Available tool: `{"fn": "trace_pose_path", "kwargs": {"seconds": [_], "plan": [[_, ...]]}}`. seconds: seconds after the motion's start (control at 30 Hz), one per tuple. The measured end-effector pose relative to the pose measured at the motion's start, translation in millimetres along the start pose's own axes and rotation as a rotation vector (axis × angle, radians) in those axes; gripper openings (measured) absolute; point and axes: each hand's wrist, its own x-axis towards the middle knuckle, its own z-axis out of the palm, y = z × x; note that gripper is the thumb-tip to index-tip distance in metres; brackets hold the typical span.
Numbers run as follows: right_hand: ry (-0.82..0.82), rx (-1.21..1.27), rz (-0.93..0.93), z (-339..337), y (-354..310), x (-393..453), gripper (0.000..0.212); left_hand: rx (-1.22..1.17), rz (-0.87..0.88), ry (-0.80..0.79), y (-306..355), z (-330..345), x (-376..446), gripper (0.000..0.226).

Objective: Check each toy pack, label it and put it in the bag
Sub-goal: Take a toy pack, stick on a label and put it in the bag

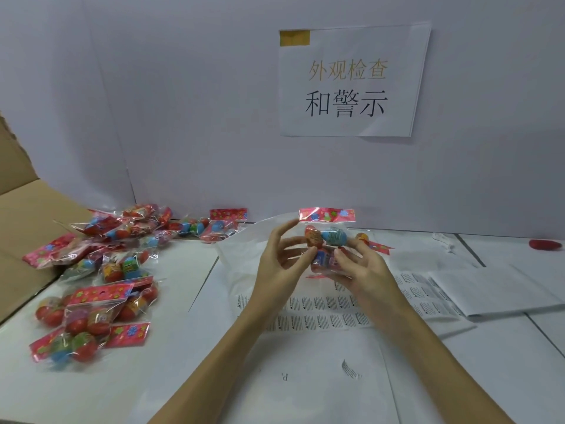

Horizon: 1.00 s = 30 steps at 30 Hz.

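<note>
I hold one toy pack (326, 237) up above the table centre: a clear pouch with a red flowered header and several coloured egg-shaped toys inside. My left hand (282, 261) pinches its left side with thumb and fingertips. My right hand (363, 267) grips its lower right from underneath. Behind the pack lies a translucent white bag (241, 255). Sheets of small warning labels (321, 310) lie flat below my hands. A heap of several more toy packs (104, 270) covers the left of the table.
A cardboard box (27, 215) stands open at the far left. White paper sheets (495, 289) lie at the right, a red object (545, 243) beyond them. One peeled label (350, 369) lies near the front. A paper sign (351, 81) hangs on the back wall.
</note>
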Motion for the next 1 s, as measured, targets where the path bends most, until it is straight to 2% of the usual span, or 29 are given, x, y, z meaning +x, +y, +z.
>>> {"fn": "trace_pose_path", "kwargs": {"seconds": [0.17, 0.27, 0.3, 0.33, 0.4, 0.43, 0.5, 0.57, 0.63, 0.7, 0.73, 0.83, 0.9, 0.93, 1.0], "plan": [[0.067, -0.201, -0.112, 2, -2, -4, 0.037, 0.011, 0.014, 0.085, -4, 1, 2, 0.063], [0.175, -0.339, -0.234, 6, -1, -6, 0.043, 0.104, 0.064, 0.111, -6, 3, 0, 0.041], [0.161, -0.349, -0.269, 8, 0, -8, 0.043, 0.101, 0.066, 0.071, -7, 4, -1, 0.029], [0.115, -0.377, -0.314, 9, 1, -9, 0.04, 0.053, 0.034, 0.006, -5, 5, -3, 0.028], [0.001, -0.472, -0.412, 11, 1, -12, 0.03, -0.12, -0.099, -0.1, -1, 8, -6, 0.044], [-0.021, -0.486, -0.447, 11, 0, -13, 0.026, -0.177, -0.13, -0.117, 0, 8, -5, 0.044], [0.066, -0.528, -0.511, 9, -3, -11, 0.021, -0.213, -0.131, -0.107, -3, 5, -3, 0.033], [0.216, -0.599, -0.475, 5, -5, -9, 0.031, -0.254, -0.161, -0.115, -4, 3, -2, 0.03], [0.141, -0.452, -0.255, 2, -10, -8, 0.045, -0.208, -0.166, -0.132, -3, 4, -4, 0.03], [-0.028, -0.235, -0.056, -1, -14, -9, 0.04, -0.061, -0.14, -0.155, -1, 7, -7, 0.028], [-0.061, -0.196, -0.003, -3, -17, -9, 0.037, 0.005, -0.126, -0.168, -2, 10, -8, 0.032], [0.066, -0.025, 0.091, -19, -35, -10, 0.033, 0.048, -0.165, -0.149, 0, 12, -8, 0.065], [0.209, 0.254, 0.081, -45, -55, -12, 0.027, -0.019, -0.157, -0.106, 1, 7, -6, 0.069], [0.252, 0.442, 0.019, -64, -66, -17, 0.023, -0.056, -0.146, -0.077, -1, 4, -5, 0.065], [0.211, 0.887, -0.275, -104, -84, -31, 0.029, -0.093, -0.139, -0.055, -4, 1, -3, 0.058]]}}
